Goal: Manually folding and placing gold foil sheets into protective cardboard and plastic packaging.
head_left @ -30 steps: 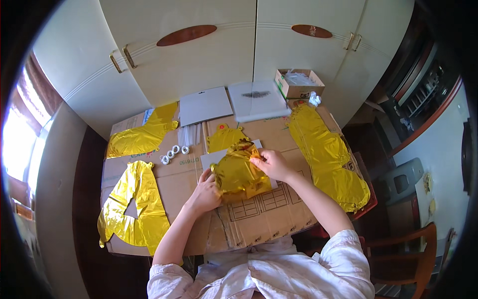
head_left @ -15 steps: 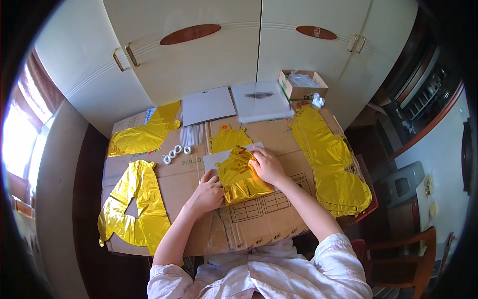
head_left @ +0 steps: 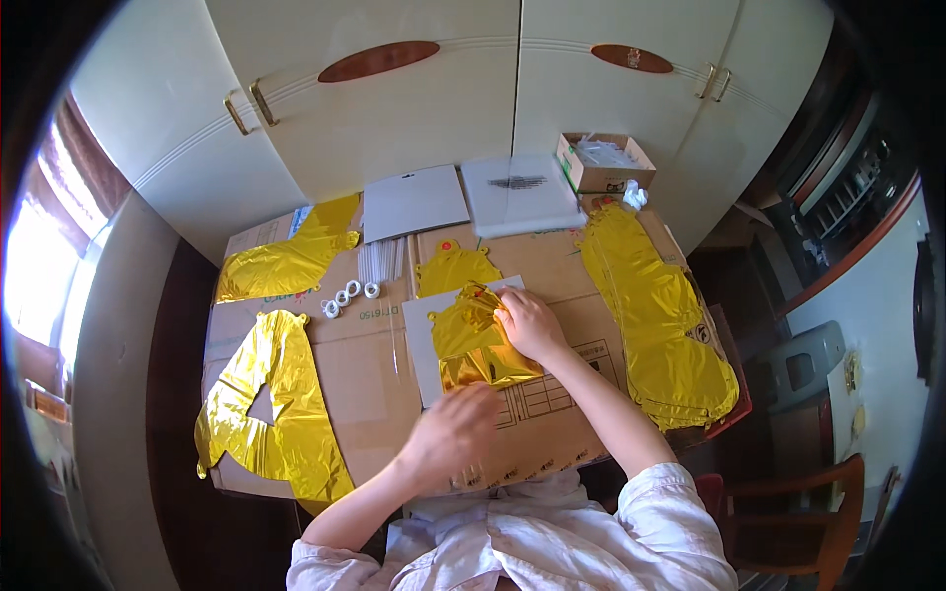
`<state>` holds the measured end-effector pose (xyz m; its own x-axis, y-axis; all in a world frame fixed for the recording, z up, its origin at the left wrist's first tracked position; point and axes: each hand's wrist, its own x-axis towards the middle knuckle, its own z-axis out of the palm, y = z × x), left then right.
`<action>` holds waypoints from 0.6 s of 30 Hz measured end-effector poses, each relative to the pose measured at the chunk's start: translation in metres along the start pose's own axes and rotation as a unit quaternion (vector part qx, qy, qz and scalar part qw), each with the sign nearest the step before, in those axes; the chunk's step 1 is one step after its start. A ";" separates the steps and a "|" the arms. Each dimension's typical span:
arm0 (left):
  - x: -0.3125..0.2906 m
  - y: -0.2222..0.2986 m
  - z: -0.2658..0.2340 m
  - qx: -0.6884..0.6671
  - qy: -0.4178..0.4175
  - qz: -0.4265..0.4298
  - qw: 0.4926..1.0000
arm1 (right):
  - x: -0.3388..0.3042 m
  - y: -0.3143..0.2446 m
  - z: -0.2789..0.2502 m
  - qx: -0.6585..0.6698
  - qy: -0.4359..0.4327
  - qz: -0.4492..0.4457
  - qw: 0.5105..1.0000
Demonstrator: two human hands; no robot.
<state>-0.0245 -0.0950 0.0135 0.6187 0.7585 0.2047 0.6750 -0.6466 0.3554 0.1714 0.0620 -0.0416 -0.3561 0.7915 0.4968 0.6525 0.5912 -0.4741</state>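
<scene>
A folded gold foil balloon [head_left: 471,340] lies on a pale grey card [head_left: 419,340] in the middle of the cardboard-covered table. My right hand [head_left: 533,325] grips the balloon's upper right edge, its fingers closed over the crumpled foil. Just short of the balloon's near edge is my left hand [head_left: 453,431], smeared by motion, so its fingers cannot be made out. Beyond the card rests another gold foil piece [head_left: 455,271] with a red spot on its tab.
Flat gold letter-like balloons lie at left [head_left: 281,394], far left and right [head_left: 655,325]. White ribbon rolls [head_left: 355,289] sit near clear straws [head_left: 382,262]. Behind them are a grey card [head_left: 416,202], a clear plastic bag [head_left: 522,197] and an open box [head_left: 603,177].
My left hand has let go of the card's left side and moved right and nearer to me, below the foil. The right hand stays on the balloon.
</scene>
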 end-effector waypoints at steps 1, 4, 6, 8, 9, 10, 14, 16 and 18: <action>0.008 0.011 0.004 0.056 0.013 0.091 0.994 | -0.001 0.000 -0.002 0.004 0.002 0.002 1.000; 0.024 0.011 0.016 0.085 -0.028 0.098 0.991 | 0.002 -0.002 -0.002 0.022 0.012 0.002 1.000; 0.030 0.007 0.016 0.110 -0.036 0.074 0.991 | 0.002 -0.001 -0.005 0.030 0.015 0.006 0.999; 0.032 0.002 0.020 0.134 -0.041 0.057 0.988 | 0.003 -0.002 -0.006 0.041 0.015 0.010 0.999; 0.030 0.001 0.022 0.138 -0.043 0.047 0.988 | 0.003 -0.002 -0.006 0.041 0.014 0.013 0.999; 0.029 0.000 0.023 0.142 -0.045 0.037 0.988 | 0.003 -0.002 -0.008 0.041 0.013 0.016 0.999; 0.024 0.000 0.027 0.141 -0.048 -0.001 0.989 | 0.005 -0.003 -0.006 0.047 0.014 0.023 0.999; 0.023 -0.001 0.029 0.139 -0.053 -0.004 0.989 | 0.005 -0.001 -0.005 0.047 0.001 0.027 0.999; 0.025 -0.001 0.030 0.141 -0.063 -0.006 0.988 | 0.005 0.004 -0.006 0.053 -0.019 0.039 0.998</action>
<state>0.0024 -0.0784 -0.0092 0.6436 0.7611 0.0804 0.7563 -0.6486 0.0858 0.1764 0.0674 -0.0363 -0.3331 0.8397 0.4288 0.6057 0.5391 -0.5853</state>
